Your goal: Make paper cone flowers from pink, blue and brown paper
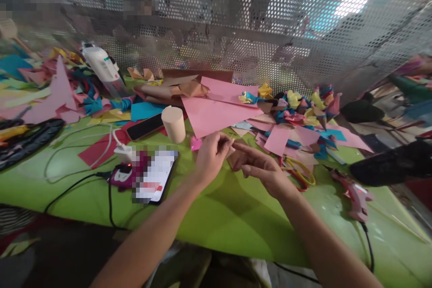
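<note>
Over the middle of the green table, my left hand (213, 155) has its thumb and fingers pinched together on something too small to make out. My right hand (263, 168) reaches in from the other side, its index finger stretched toward the left fingertips and its thumb apart from it. Below the hands lies a piece of brown paper (233, 160), partly covered by the fingers. A bright pink object (195, 143) sits beside my left hand. Yellow-handled scissors (300, 173) lie to the right of my right hand, partly hidden by it.
A pink glue gun (358, 200) with a cord rests at the right. On the left are a lit phone (157, 177), a power strip (123, 175), a dark phone (145, 127) and a beige paper roll (173, 124). Pink paper (219, 114) and a perforated metal panel (216, 22) stand behind.
</note>
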{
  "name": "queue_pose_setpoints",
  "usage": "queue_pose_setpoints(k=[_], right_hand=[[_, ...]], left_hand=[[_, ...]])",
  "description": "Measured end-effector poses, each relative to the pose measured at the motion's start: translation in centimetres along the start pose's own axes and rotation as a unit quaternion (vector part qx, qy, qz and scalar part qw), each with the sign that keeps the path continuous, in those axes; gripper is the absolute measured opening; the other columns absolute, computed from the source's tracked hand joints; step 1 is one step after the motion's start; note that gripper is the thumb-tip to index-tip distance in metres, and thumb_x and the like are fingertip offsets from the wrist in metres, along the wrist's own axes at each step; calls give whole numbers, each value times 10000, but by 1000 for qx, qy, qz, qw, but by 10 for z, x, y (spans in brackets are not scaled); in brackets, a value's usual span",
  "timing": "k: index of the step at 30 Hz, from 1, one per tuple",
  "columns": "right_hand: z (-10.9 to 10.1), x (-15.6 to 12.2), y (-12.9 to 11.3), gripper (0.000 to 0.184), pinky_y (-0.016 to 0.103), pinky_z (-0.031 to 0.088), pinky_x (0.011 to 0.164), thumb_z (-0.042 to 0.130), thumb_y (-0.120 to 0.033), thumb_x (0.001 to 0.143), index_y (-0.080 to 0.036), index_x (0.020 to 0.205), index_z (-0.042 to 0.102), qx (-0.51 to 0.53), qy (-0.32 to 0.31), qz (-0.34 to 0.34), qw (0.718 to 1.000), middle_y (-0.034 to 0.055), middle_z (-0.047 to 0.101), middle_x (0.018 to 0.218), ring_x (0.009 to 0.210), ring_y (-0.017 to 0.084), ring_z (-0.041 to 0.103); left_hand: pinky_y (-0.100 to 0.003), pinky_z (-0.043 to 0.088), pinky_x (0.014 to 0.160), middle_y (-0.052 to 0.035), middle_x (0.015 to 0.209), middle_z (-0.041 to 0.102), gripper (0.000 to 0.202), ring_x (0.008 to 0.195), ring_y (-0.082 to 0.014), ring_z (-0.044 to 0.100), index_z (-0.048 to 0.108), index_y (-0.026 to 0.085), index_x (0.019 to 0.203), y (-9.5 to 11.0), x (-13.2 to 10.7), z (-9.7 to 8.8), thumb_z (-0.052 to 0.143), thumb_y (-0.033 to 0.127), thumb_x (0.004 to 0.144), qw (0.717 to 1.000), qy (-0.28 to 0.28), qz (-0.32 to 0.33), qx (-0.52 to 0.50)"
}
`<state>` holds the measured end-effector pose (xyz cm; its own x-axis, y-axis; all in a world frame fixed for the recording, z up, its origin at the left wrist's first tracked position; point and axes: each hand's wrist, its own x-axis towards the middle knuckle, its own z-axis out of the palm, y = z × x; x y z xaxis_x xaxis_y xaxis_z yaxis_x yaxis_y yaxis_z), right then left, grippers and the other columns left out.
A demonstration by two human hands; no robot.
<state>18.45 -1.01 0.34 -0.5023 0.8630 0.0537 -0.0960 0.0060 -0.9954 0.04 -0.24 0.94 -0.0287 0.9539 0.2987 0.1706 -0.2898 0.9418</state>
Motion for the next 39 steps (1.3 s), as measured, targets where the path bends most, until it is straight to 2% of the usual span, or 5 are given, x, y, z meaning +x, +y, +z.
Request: queue_pose_setpoints(k=[10,19,30,35,39], right_hand=[[-2,-3,-5,464,291,466,599,718,-337,838,-236,1288,671,-48,101,-45,993,45,702,842,725,184,623],[-18,-3,-7,270,279,427,566,760,-381,808,-226,633,625,-2,224,-128,966,19,621,656,615,157,539],[-13,0,-3,183,258,447,545,756,-378,809,-225,840,660,-17,239,-97,966,14,687,746,586,133,545],[-11,-2,-10,178,318,539,707,670,-380,886,-219,908,743,-247,67,-25,966,42,760,865,773,200,684],[1,-8,-12,328,453,511,1010,641,-381,909,-231,1185,734,-425,-148,-10,893,109,722,1270,1184,300,654]], left_hand=[[-280,467,740,-20,818,616,166,798,-174,586,561,212,846,2,-5,3,560,333,960,999,-44,-1,-5],[-237,537,639,-14,791,747,101,715,-165,697,738,233,782,10,-24,12,737,134,797,892,-435,-2,-119],[-306,527,856,-66,1096,751,366,958,-195,690,671,218,1197,-3,6,-14,542,79,884,993,-106,-1,53],[-353,530,817,-70,948,765,197,915,-245,704,668,192,1095,0,8,-18,619,273,922,933,-118,-37,338],[-393,531,817,-98,919,754,324,932,-297,708,669,164,964,-5,8,-15,732,456,838,871,-174,-49,457]])
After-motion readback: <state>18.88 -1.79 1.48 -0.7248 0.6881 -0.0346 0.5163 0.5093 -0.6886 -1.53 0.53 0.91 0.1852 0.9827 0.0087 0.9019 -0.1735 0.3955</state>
